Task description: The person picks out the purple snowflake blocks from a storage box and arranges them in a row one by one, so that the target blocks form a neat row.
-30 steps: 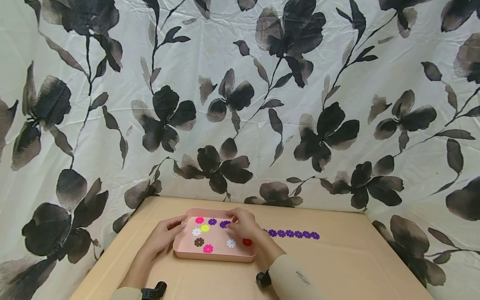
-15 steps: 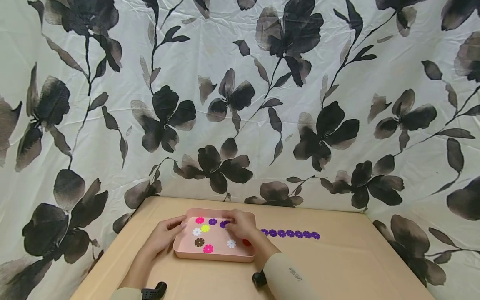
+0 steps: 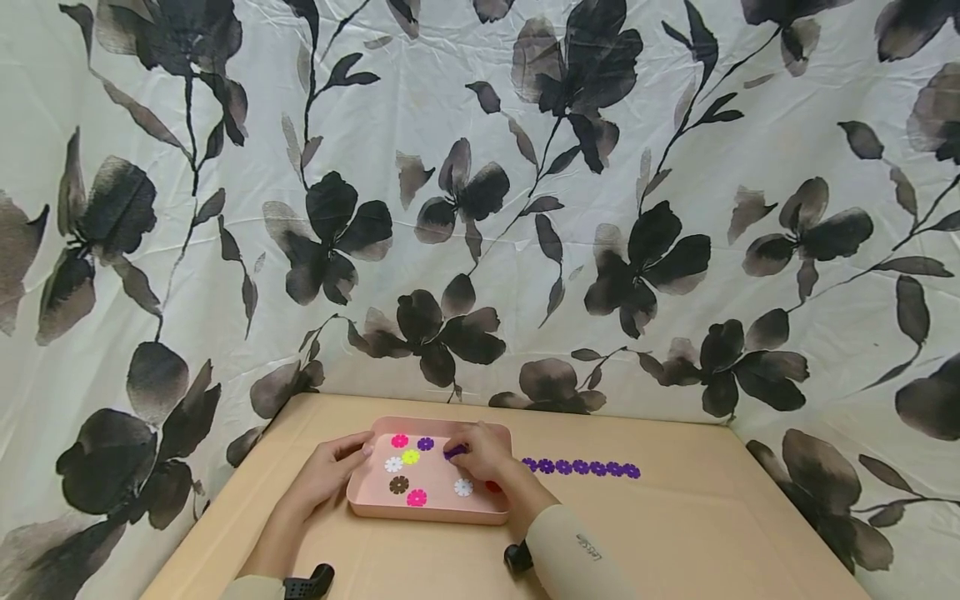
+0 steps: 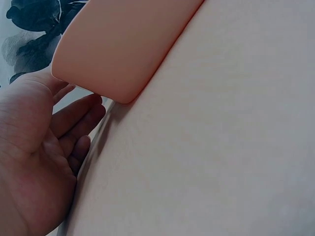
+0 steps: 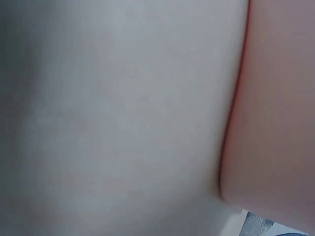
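Note:
A shallow pink tray [image 3: 431, 512] lies on the table, holding several small flower-shaped pieces. At its left end my left hand [image 3: 321, 473] grips the rim; in the left wrist view the fingers [image 4: 81, 115] reach the outer wall and the thumb tip is hidden. Over the tray's right half, my right hand [image 3: 483, 452] pinches a purple flower piece [image 3: 454, 452], now tilted up. Another purple flower [image 3: 425, 443] lies nearby, with pink, yellow, white and brown ones. A red flower [image 3: 492, 486] is partly covered by my right hand. In the right wrist view no hand shows.
To the right of the tray, several purple flowers form a straight row [image 3: 581, 467] on the tan table [image 3: 675, 525]. A white cloth [image 3: 540, 333] with dark printed flowers hangs behind the table's far edge. The right forearm crosses the tray's right front corner.
The purple flower under my right fingers has gone from lying flat to tilted in their pinch. My right forearm has shifted slightly left; my left hand stays at the rim.

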A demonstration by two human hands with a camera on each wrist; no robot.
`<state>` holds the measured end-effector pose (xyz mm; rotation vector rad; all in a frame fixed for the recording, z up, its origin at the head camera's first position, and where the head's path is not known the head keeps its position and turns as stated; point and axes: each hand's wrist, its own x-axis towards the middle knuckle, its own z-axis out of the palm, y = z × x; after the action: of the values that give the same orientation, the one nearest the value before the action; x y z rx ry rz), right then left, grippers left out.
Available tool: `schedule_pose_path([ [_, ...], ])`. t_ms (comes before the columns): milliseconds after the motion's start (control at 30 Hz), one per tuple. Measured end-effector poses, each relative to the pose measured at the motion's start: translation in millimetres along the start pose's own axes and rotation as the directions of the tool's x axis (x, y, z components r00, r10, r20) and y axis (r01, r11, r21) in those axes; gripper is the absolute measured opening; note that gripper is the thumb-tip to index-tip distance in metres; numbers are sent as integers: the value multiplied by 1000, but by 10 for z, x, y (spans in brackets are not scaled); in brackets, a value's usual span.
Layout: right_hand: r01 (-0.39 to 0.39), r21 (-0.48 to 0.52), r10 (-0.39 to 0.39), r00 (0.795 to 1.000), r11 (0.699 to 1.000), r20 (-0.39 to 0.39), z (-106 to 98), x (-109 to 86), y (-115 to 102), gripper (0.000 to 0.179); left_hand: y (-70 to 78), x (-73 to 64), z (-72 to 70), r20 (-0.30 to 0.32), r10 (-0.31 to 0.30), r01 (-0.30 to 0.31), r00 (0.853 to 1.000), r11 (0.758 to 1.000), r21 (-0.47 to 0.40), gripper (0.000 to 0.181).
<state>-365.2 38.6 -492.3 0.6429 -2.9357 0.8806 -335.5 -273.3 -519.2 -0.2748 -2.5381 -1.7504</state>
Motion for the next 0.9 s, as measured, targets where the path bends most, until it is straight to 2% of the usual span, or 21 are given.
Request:
schedule_pose_path([
  [233,-45,57,45,999,997,0,15,-58,-108,18,4,-23,-69,23,6,-6,1000,1000,-5,52],
  [500,-48,93,49,999,995,-10,10,-87,-195,16,26,-41,-123,39,-1,1,999,1000,-10,50],
  [600,-44,82,46,999,996,-17,-2,-87,-204,18,31,-43,-125,41,-6,6,999,1000,-8,50],
  [800,-57,-23,56,997,998,-56,-32,-95,-186,19,24,-39,-121,42,-3,4,999,1000,-7,49],
  [900,-53,-23,51,997,998,-64,-60,-111,-161,19,21,-36,-121,44,2,-2,999,1000,-3,49],
])
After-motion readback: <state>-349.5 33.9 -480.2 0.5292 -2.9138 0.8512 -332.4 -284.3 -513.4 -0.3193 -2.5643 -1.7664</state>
